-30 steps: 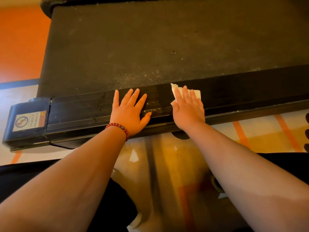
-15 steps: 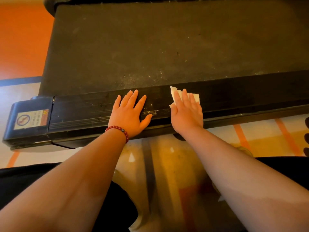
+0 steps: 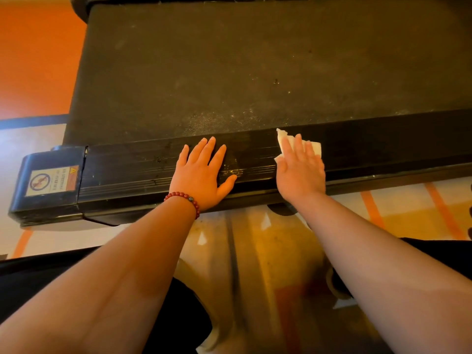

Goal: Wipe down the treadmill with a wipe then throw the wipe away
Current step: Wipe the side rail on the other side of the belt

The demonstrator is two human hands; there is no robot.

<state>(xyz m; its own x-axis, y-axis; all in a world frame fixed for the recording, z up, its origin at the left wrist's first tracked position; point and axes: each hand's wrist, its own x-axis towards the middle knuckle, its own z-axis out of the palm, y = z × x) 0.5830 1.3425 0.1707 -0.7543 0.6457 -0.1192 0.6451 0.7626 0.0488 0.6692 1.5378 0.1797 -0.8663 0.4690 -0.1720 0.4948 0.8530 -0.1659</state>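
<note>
While my right hand (image 3: 301, 172) lies flat, fingers straight, pressing the white wipe (image 3: 315, 148) onto the side rail (image 3: 383, 149) of the treadmill (image 3: 255, 72), I should keep even pressure through the whole palm. Long overlapping strokes along the ribs would stop the wipe bunching and catch the scuffed patch (image 3: 233, 172) beside my left thumb. My left hand (image 3: 200, 175), fingers spread and holding nothing, braces on the same rail and has stayed put since a second ago, while the wipe has slid slightly rightward, away from it.
</note>
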